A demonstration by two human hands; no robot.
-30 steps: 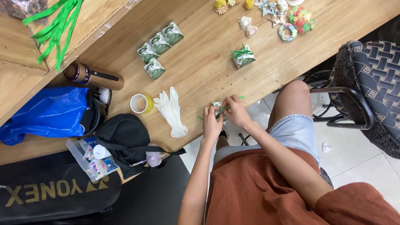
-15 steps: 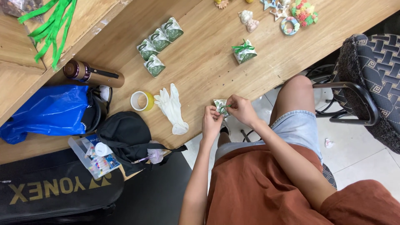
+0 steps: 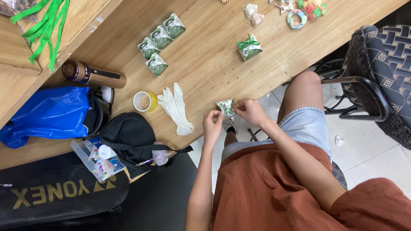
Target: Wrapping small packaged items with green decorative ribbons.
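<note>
A small green-and-white patterned paper box (image 3: 225, 106) is pinched between my two hands at the near edge of the wooden table (image 3: 205, 60). My left hand (image 3: 212, 125) grips its lower left side. My right hand (image 3: 249, 111) grips its right side with the fingertips. A finished box tied with a green ribbon (image 3: 249, 47) stands farther back on the table. Several more patterned boxes (image 3: 160, 40) lie in a cluster to the left.
A white glove (image 3: 175, 107) and a roll of tape (image 3: 144, 101) lie left of my hands. A brown flask (image 3: 92, 75), a blue bag (image 3: 47, 113), a black cap (image 3: 128, 139) and a long black bag (image 3: 55, 194) are farther left. A dark chair (image 3: 376, 72) stands at right.
The view has shifted slightly. My hands stay at the table edge, working the small box between the fingers; it has turned a little.
</note>
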